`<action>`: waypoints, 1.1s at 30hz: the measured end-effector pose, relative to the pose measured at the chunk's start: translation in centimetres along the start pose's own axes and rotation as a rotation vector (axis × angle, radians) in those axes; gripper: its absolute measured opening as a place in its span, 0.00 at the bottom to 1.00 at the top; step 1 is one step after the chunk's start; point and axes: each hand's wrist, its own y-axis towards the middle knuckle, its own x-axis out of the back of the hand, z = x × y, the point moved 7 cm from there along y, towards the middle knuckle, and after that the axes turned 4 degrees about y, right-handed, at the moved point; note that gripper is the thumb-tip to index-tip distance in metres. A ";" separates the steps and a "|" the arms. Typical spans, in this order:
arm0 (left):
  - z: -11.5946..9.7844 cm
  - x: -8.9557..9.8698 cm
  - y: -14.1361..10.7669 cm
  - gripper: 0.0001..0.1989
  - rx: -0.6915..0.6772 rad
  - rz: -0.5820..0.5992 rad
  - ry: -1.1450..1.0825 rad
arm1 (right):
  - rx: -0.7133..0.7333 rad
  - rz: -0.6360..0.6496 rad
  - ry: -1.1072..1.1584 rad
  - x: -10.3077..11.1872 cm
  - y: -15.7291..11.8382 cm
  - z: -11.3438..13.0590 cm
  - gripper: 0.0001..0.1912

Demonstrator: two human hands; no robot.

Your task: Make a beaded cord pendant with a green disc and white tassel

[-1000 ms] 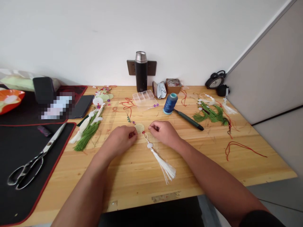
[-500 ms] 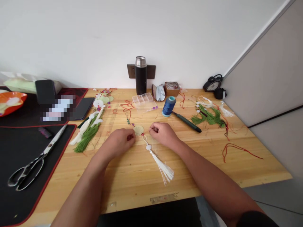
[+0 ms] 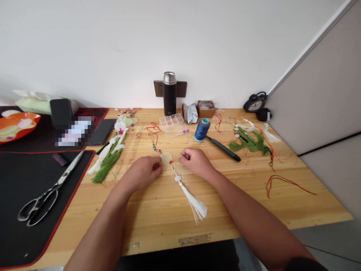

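Observation:
A pale green disc pendant (image 3: 166,158) lies flat on the wooden table between my two hands. At its lower edge is a small red knot, joined by a pale cord loop to a white flower-shaped bead (image 3: 178,178) and a white tassel (image 3: 195,203). Green and purple beads (image 3: 154,147) on a cord lie just above the disc. My left hand (image 3: 147,170) is closed at the disc's left edge, thumb and fingertips together. To the right, a short gap from the disc, my right hand (image 3: 195,162) is pinched. Whatever either pinch holds is too small to see.
Behind the hands stand a blue thread spool (image 3: 202,130), a clear compartment box (image 3: 172,122) and a black flask (image 3: 169,96). A dark green pen-like tool (image 3: 225,148) lies right of the spool. Green and white tassels (image 3: 108,162) and large scissors (image 3: 53,190) are left; more green tassels (image 3: 249,141) lie right.
The view has shifted slightly, so everything sits a little lower and further right in the picture. Both hands keep nearly the same closed poses beside the pendant.

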 end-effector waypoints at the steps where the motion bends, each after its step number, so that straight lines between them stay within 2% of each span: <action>1: 0.0 0.0 0.0 0.08 -0.001 0.003 0.004 | 0.001 0.000 -0.002 0.0 0.0 0.0 0.06; 15: 0.1 0.1 -0.2 0.08 -0.009 -0.013 -0.022 | 0.010 -0.007 -0.055 0.0 0.0 0.0 0.07; 33: 0.0 0.0 -0.2 0.07 0.015 -0.001 0.064 | -0.006 0.009 -0.017 -0.1 0.1 -0.2 0.08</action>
